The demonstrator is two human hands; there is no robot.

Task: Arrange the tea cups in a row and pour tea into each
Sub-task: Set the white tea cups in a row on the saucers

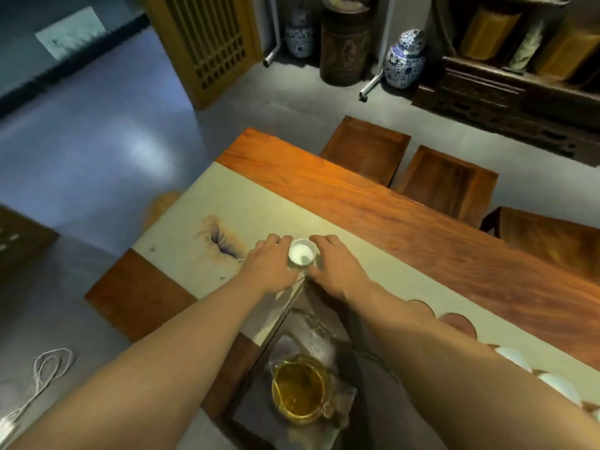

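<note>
A small white tea cup (302,252) stands on the pale table runner (207,203), which lies along the wooden table (406,219). My left hand (268,266) curls around the cup's left side and my right hand (334,264) around its right side, so both hold it. A glass pitcher of amber tea (298,389) sits on a dark tea tray (259,414) near the front edge. Two more white cups (513,357) (560,386) peek out behind my right forearm, beside round brown coasters (456,321).
Wooden stools (365,149) (446,180) stand along the table's far side. Blue-and-white porcelain jars (404,60) and a dark carved cabinet (506,95) line the back wall. A white cable (42,378) lies on the grey floor at left.
</note>
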